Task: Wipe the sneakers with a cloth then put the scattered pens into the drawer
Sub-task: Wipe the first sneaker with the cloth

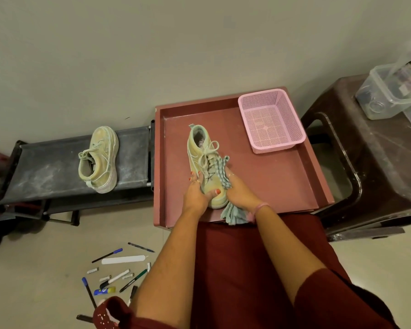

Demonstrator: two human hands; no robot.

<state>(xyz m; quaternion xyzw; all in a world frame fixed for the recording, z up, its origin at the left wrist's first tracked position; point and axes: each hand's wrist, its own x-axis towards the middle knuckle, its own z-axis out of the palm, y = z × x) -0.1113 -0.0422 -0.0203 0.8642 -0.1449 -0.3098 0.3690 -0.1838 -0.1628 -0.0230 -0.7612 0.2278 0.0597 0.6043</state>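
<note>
Sneaker, pale green lace-up (201, 160), sits in our red drawer tray (259, 186); left hand (196, 194) grips its toe, right hand (237, 189) presses checked grey-green cloth (223, 172) against it. Scattered pens (119, 274) on floor; second sneaker (100, 160) on grey rack (45, 167).

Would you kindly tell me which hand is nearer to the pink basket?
Right. The right hand, pressing the cloth on the sneaker, lies below-left of the pink basket; the left hand grips the sneaker's far side.
</note>
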